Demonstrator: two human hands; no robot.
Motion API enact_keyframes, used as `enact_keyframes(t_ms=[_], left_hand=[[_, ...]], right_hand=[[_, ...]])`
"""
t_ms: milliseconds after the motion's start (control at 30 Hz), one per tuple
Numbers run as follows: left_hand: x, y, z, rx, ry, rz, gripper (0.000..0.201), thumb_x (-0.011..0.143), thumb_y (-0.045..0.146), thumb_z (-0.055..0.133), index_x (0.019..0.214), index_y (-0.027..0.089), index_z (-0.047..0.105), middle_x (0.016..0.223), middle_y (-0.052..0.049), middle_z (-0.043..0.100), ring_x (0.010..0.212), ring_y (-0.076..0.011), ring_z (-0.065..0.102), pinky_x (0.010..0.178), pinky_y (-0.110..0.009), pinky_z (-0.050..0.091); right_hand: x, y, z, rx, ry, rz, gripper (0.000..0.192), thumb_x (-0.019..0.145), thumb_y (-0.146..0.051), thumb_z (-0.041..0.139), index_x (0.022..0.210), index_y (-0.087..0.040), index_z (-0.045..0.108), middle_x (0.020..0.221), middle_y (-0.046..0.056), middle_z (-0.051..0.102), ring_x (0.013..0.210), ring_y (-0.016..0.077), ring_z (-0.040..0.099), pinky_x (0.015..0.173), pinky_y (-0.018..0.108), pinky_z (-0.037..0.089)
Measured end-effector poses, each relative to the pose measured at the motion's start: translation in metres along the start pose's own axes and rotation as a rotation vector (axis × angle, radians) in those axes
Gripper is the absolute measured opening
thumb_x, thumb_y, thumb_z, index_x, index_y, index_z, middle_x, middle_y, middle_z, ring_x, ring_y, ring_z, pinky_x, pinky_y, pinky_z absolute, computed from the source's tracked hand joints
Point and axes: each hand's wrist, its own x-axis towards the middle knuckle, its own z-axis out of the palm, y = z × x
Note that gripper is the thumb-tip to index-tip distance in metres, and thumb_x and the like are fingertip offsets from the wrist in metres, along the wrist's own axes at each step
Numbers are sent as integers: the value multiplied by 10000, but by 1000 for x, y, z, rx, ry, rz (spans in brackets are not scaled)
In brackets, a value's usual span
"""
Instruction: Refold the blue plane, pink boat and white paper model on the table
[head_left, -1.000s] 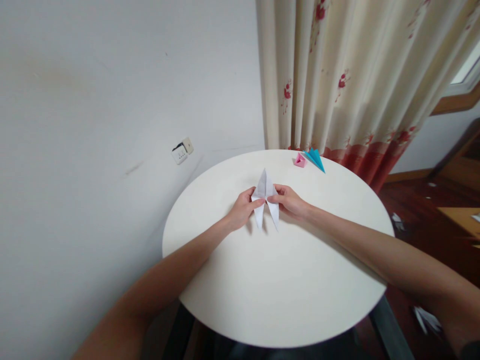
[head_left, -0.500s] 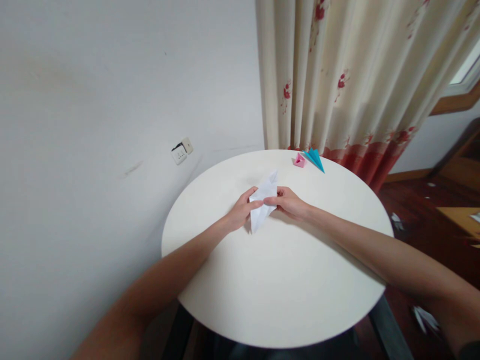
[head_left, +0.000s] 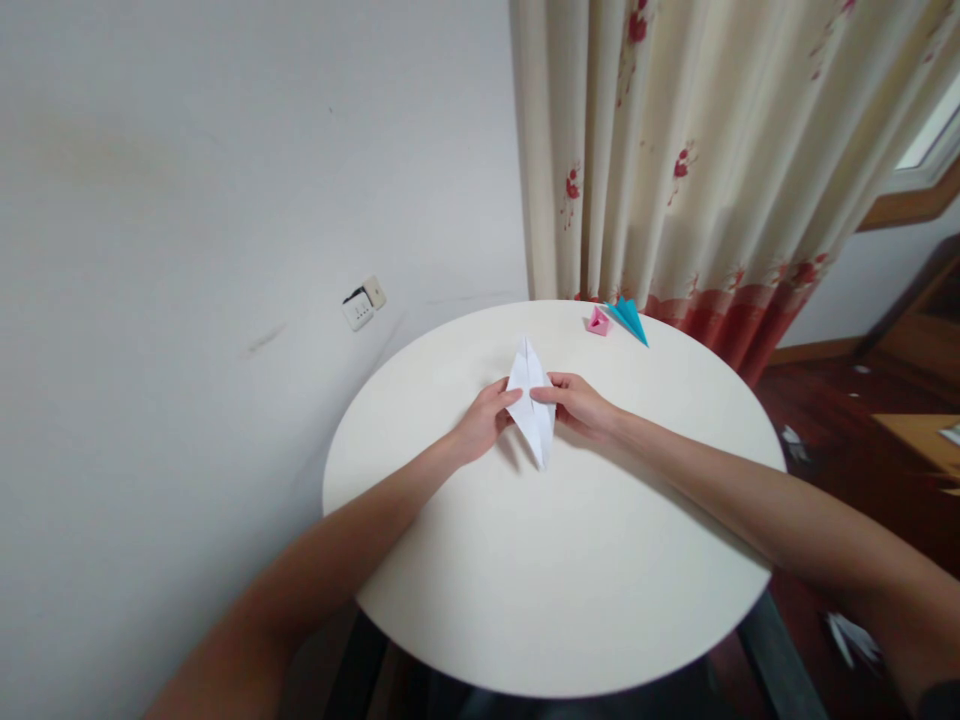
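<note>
Between my two hands is a folded sheet of white paper, a long diamond with pointed ends and a crease down its middle. My left hand pinches its left edge, thumb on top and fingers underneath. On the opposite side my right hand grips the right edge, its thumb lying near the middle crease. The paper is held just over the round white table and casts a shadow on it. The fingertips under the paper are hidden.
Near the table's far edge lie a small pink folded-paper piece and a blue paper plane. A flowered curtain hangs behind them. The wall with a socket stands at the left. White papers lie on the floor at right.
The white paper has turned in my hands, its top point moving left and its bottom point right. My thumbs have moved apart, showing more of the middle crease.
</note>
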Motion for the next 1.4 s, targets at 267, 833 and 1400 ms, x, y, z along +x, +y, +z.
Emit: enact_keyframes(t_ms=[267,833,1400], left_hand=[[-4,0,3,-90,-46,-42,465,733,274,777,1168,173,648,1078,-88,710,942,-227,647,855,-335,474],[-5,1,5,-46,-49,9,472,709,298,806,1129,150,649,1070,-99,709,947,-238,650,833,-323,462],[-3,0,2,-47,-49,12,463,702,330,830,1093,158,651,1034,-88,701,915,-225,646,846,-336,465]], right_hand=[[0,-1,-1,13,-32,49,250,648,-286,845,811,-136,730,846,75,744,768,178,640,736,302,470],[-1,0,-2,-13,-15,60,219,662,-287,846,783,-146,730,814,67,747,730,163,635,690,278,469],[-2,0,0,-16,-31,63,242,659,-307,845,768,-148,699,816,69,736,740,174,627,681,287,447]])
